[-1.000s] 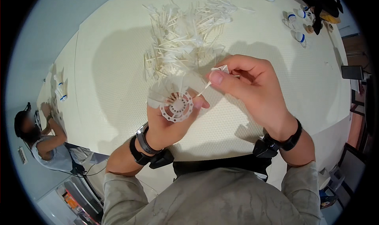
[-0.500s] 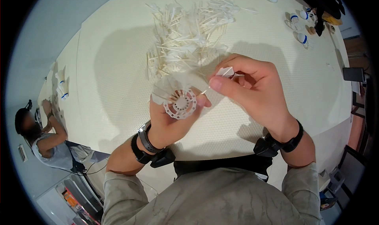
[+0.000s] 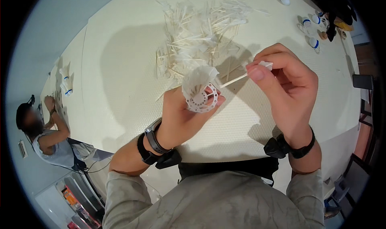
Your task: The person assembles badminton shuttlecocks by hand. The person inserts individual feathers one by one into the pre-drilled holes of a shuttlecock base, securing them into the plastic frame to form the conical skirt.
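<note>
Currently, the left grip (image 3: 177,114) clasps a white holed wheel (image 3: 198,99) while the right grip (image 3: 292,84) pinches a stick (image 3: 234,80).

creased grey-beige short-sleeved shirt (image 3: 217,201), dark watch (image 3: 153,140), black wrist straps (image 3: 304,149) with black boxes (image 3: 169,159).

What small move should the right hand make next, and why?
Probably line the stick up with the white wheel's bare right side: the right hand pinches it, tip toward the wheel, which the left hand holds, and holes there look unfilled.
</note>
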Tool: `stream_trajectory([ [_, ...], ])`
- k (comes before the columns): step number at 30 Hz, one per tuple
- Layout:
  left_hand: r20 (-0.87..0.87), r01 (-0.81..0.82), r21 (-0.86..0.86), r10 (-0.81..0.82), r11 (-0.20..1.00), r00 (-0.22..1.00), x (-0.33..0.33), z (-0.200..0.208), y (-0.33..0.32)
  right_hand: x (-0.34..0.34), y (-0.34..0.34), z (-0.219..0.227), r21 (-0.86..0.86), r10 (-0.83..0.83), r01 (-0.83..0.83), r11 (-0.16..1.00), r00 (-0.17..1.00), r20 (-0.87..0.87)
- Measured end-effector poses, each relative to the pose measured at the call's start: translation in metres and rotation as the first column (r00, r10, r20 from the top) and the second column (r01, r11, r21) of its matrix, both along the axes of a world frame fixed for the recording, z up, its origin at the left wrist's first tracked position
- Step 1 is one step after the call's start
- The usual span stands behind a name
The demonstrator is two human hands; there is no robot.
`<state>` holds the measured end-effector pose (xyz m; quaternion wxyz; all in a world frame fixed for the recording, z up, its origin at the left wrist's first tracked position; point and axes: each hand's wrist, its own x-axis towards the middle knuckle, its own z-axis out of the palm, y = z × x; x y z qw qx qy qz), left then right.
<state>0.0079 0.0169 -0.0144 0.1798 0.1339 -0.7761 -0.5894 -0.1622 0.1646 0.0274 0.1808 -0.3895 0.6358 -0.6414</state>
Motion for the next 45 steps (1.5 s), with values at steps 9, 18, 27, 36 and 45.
stream_trajectory([
  [9, -0.055, -0.039, -0.114, 0.033, 0.993, 0.998, -0.002, -0.001, -0.003, 0.005, -0.002, 0.003, 0.0, 0.009, -0.009, 1.0, 0.994, -0.112],
  [18, 0.099, 0.029, -0.094, -0.019, 0.995, 0.995, 0.001, 0.008, -0.004, 0.005, -0.002, 0.003, 0.009, 0.015, -0.014, 1.0, 0.989, -0.145],
  [27, 0.097, 0.078, -0.14, -0.064, 0.987, 0.993, 0.003, 0.004, -0.007, 0.006, 0.0, 0.006, -0.005, 0.018, -0.02, 1.0, 0.967, -0.255],
  [36, 0.07, 0.068, -0.141, -0.059, 0.988, 0.996, 0.002, 0.003, -0.007, 0.004, 0.0, 0.008, -0.011, 0.028, -0.034, 0.999, 0.949, -0.313],
  [45, -0.156, 0.043, -0.023, -0.046, 0.999, 0.987, -0.005, 0.002, -0.002, -0.004, -0.003, 0.014, -0.055, 0.047, -0.086, 0.995, 0.865, -0.499],
])
